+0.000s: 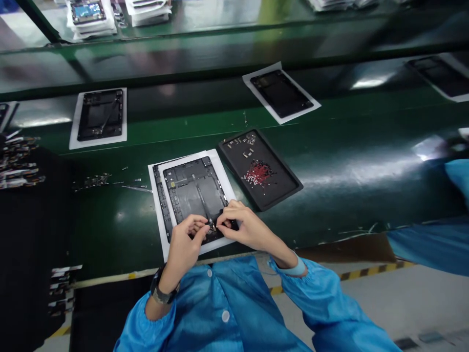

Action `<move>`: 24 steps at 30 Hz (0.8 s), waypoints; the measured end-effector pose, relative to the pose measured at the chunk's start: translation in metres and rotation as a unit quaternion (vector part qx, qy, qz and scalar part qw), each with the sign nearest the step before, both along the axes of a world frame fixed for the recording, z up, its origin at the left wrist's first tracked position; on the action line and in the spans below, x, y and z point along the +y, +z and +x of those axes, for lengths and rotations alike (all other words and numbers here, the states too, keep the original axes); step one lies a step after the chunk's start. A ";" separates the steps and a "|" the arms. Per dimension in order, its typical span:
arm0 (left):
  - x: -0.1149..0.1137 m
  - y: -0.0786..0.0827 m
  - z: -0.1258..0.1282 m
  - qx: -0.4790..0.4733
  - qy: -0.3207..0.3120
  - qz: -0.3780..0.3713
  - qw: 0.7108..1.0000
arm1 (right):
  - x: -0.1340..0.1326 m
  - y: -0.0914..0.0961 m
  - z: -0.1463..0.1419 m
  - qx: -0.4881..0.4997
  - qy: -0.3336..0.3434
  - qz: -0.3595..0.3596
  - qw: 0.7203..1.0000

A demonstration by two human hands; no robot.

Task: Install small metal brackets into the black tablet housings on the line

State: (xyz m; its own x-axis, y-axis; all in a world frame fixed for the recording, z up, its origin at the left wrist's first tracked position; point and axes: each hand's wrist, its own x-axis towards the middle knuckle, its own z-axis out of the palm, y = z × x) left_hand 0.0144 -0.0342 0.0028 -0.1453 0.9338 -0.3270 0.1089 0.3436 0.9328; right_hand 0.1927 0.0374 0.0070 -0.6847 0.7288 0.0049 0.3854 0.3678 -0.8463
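Observation:
A black tablet housing (186,193) lies on white sheets in front of me, over a second dark housing (161,200) whose left side shows. A thin flex cable (201,195) runs down its middle to a small circuit board (211,228) near the lower edge. My left hand (187,238) pinches at the left of this board, thumb and forefinger close together. From the right, my right hand (244,224) pinches too, its fingertips at the board's other side. Whatever either hand holds is too small or hidden to name.
Right of the housing, a black tray (278,188) holds red-and-black wired parts (258,173) and small metal pieces (248,152). More housings on white sheets (100,115) (282,93) lie along the far strip. Loose small parts (97,181) are on the left. A blue sleeve (432,247) of another person shows at right.

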 end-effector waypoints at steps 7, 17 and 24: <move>0.002 0.003 0.001 0.016 -0.013 -0.006 1.000 | 0.001 0.000 0.001 0.000 0.010 -0.003 1.000; -0.001 -0.002 0.003 0.092 -0.030 0.043 0.994 | 0.002 0.001 0.001 -0.019 0.032 -0.013 0.999; 0.002 -0.002 -0.001 0.089 -0.070 0.065 0.991 | 0.009 0.006 0.003 -0.015 0.055 -0.044 0.997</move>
